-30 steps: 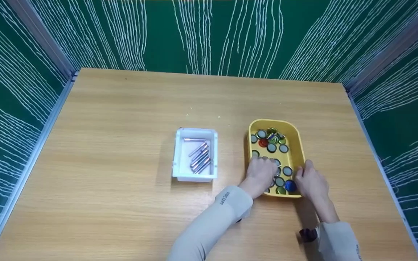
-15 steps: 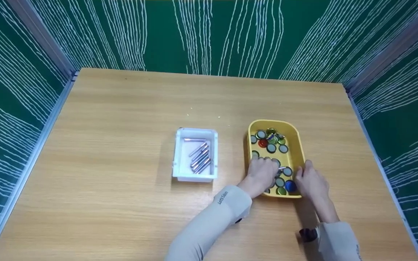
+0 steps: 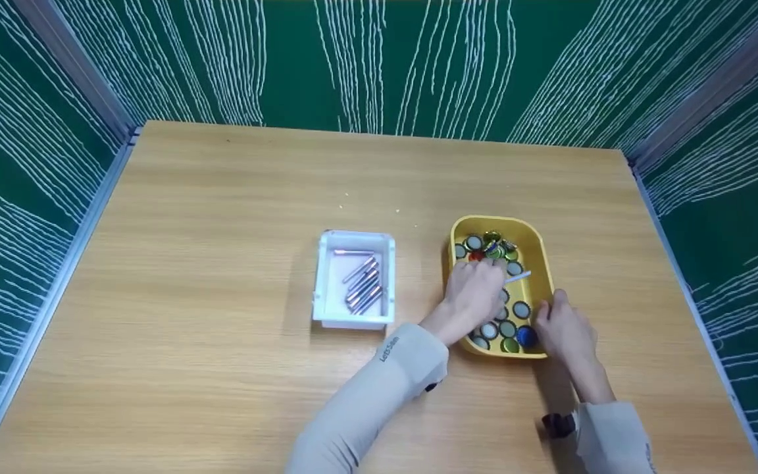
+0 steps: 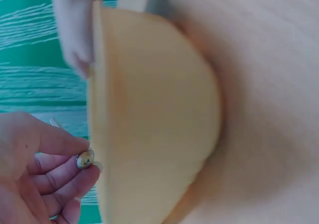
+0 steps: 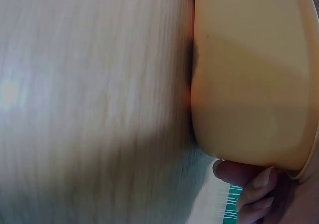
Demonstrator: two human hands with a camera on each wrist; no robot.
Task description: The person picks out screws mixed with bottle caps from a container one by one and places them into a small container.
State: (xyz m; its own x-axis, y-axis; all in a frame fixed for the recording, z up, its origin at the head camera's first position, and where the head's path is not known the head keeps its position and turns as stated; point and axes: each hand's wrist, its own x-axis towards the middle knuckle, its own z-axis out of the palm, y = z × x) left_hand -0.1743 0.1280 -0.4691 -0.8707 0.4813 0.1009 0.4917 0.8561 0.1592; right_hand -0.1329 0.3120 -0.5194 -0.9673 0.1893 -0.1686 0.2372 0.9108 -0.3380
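In the head view my left hand [image 3: 476, 289] is over the yellow tray [image 3: 537, 263], pinching a slim silvery cylinder [image 3: 518, 276] whose end sticks out to the right. The left wrist view has its round metal end [image 4: 85, 159] between thumb and fingertips, beside the tray's wall [image 4: 154, 99]. My right hand [image 3: 566, 329] grips the tray's right rim near the front corner. Its fingers [image 5: 259, 179] curl against the outer wall in the right wrist view. Bottle caps [image 3: 507, 329], mostly grey undersides with some green, one red and one blue, lie loose in the tray, partly hidden by my left hand.
A white bin [image 3: 321, 276] stands left of the tray and contains several silvery cylinders [image 3: 364, 289]. Both containers rest on a wooden table [image 3: 208, 263]. Green walls [image 3: 293, 66] with white streaks rise at the back and sides.
My left hand has moved toward the back of the tray, and more of the silvery cylinder shows beyond its fingers. Caps near the front left have come into view. My right hand stays put.
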